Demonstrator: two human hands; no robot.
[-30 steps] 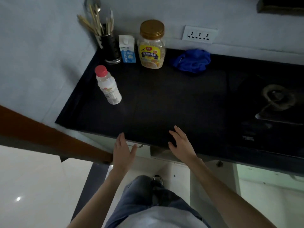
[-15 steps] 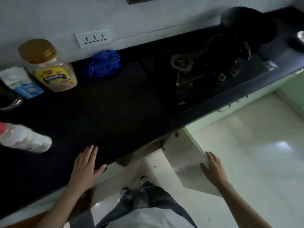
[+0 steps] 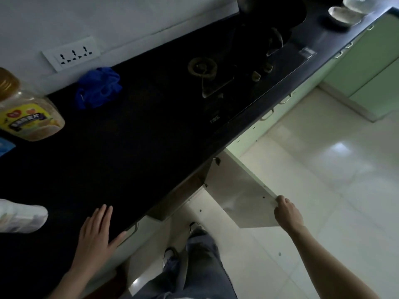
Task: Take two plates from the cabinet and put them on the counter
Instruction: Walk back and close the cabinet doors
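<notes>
The black counter [image 3: 129, 147] runs diagonally across the view. Below its front edge a pale cabinet door [image 3: 239, 197] stands swung open toward me. My right hand [image 3: 288, 213] grips the door's outer edge, fingers curled over it. My left hand [image 3: 97, 233] rests flat on the counter's front edge, fingers spread, holding nothing. The inside of the cabinet is dark and no plates show there. White dishes [image 3: 343, 15] sit at the counter's far right end.
On the counter are a gold-lidded jar [image 3: 28, 117], a blue cloth [image 3: 98, 87], a white bottle [image 3: 21, 219] at the left edge and a gas stove [image 3: 218, 76] with a dark pot [image 3: 272, 9]. Green cabinets [image 3: 364, 67] line the right. My feet stand on pale tiles.
My right hand has left the counter edge, reached the cabinet door and closed on its edge; the door is swung further out. The view has turned right. My left hand stays on the counter.
</notes>
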